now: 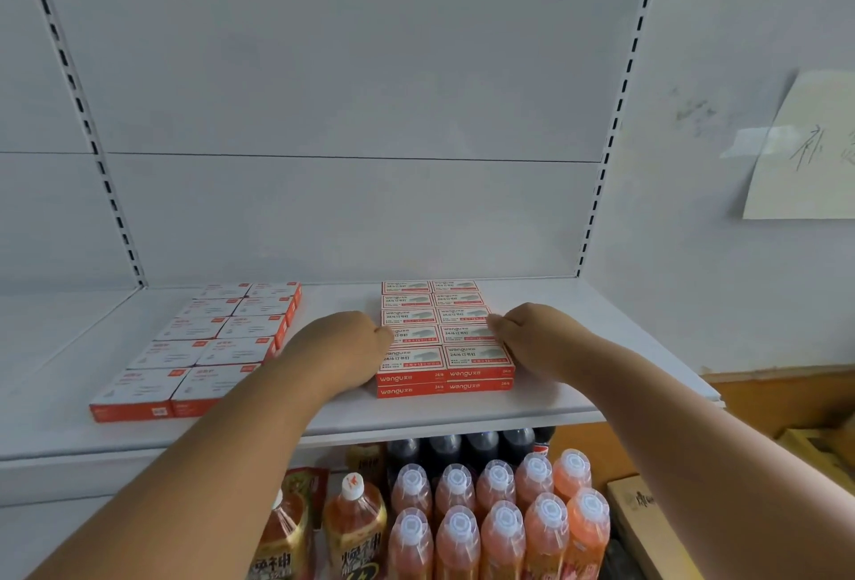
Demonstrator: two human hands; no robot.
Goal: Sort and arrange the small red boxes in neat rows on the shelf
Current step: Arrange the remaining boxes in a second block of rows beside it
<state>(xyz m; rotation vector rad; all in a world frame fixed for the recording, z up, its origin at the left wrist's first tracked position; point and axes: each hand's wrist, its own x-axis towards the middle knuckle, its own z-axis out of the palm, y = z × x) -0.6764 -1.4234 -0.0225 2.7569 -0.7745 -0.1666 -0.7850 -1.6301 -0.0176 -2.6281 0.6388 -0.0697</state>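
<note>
- Block of red boxes [446, 334] sits on the white shelf [462, 417], right of centre, squeezed between both hands; its long axis runs from the shelf's front edge back toward the rear panel.
- Left hand [344, 341] presses the block's left flank about midway along; right hand [532, 332] presses the right flank opposite. Both look equally close, each touching the block.
- Fingers of both hands appear curled in, knuckles against the box sides; neither wraps round or pinches a box. Fingertips are hidden, so I cannot tell more.
- Likely step: squaring the two columns by pushing inward from both sides.
- Block looks two columns wide, about five rows deep, two layers high at the front. Tops white with red borders and print; front faces red with white lettering.
- Rows read nearly flush; the nearest pair sits slightly wider than those behind.
- Second group of boxes [208, 348], paler tops with orange-red sides, lies well apart to the left, angled slightly.
</note>
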